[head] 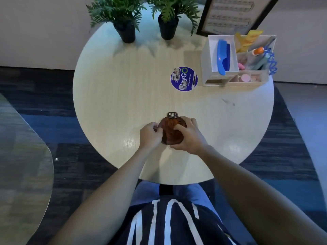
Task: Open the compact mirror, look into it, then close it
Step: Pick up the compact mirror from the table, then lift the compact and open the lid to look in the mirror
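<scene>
Both hands are closed on the compact mirror [172,132], lid shut, no glass showing. Left hand [150,134] pinches the left rim with its fingertips. Right hand [188,137] wraps the right side, thumb lying across the brown lid, fingers curled round the far-right edge.

Compact sits between the two hands, low over the near-centre of the round table [123,94]; can't tell whether it's resting on the top or lifted just clear.

Key relation: the metal hinge [172,115] is at the far end, pointing away from the person. So the hinge-to-opening axis runs straight away from the body, and the opening edge should be the near one, mostly hidden below the hands. Judging from that, the lid has to swing up and away, pivoting at the far end.

Neither hand is clearly nearer; they flank it evenly. The right thumb on the lid would block the swing as it lies, so my guess is right hand holds the base and left works the near seam, or they swap. Catch isn't visible.

Sticker [184,79] and organiser [238,61] are well apart, further back and right.
</scene>
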`<state>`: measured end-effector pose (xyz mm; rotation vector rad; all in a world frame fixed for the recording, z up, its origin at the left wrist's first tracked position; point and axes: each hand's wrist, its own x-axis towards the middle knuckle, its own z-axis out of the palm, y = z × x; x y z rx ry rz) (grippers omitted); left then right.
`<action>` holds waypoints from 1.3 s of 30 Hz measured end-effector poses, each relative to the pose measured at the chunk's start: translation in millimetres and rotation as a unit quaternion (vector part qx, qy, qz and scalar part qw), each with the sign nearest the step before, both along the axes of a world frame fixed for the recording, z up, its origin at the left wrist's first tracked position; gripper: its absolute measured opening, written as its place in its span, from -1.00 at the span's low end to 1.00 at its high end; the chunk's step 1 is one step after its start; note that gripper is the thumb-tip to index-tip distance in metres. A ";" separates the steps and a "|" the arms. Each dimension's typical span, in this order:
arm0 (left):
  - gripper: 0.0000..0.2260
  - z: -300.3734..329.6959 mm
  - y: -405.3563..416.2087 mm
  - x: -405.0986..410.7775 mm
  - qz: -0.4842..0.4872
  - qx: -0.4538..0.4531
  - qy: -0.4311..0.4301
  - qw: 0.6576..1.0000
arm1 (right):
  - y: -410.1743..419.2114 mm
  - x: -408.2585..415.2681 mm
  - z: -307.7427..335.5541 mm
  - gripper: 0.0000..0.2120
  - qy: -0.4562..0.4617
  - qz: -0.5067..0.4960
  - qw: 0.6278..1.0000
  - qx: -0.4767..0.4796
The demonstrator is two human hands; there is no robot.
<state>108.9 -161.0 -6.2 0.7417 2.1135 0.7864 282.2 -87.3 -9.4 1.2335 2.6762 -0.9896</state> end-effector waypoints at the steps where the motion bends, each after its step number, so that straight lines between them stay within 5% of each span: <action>1: -0.88 4.7 0.3 0.9 0.002 -0.011 -0.016 1.000 | -1.0 2.9 2.8 -0.30 0.006 -0.002 1.000 -0.001; 7: -0.83 37.3 12.0 -1.4 0.102 0.023 -0.240 0.965 | 7.1 8.6 37.2 -0.21 0.098 -0.002 0.995 0.010; 12: -0.78 90.7 23.5 -7.1 0.191 0.132 -0.544 0.806 | 22.0 -5.6 90.0 -0.24 0.244 -0.016 0.969 0.032; 21: -0.48 222.2 67.8 -4.4 0.108 0.288 -0.656 0.689 | 71.3 -25.8 226.2 -0.29 0.313 0.022 0.939 0.144; 27: -0.36 287.4 107.8 -9.8 0.043 0.325 -0.665 0.671 | 106.4 -34.3 286.0 -0.34 0.305 0.035 0.918 0.251; 32: -0.49 311.5 130.4 -11.0 0.063 0.331 -0.668 0.664 | 129.4 -44.6 314.1 -0.43 0.324 0.065 0.885 0.329; 39: -0.42 322.2 145.7 -10.1 0.053 0.331 -0.655 0.678 | 143.3 -60.2 369.1 -0.57 0.409 -0.003 0.878 0.247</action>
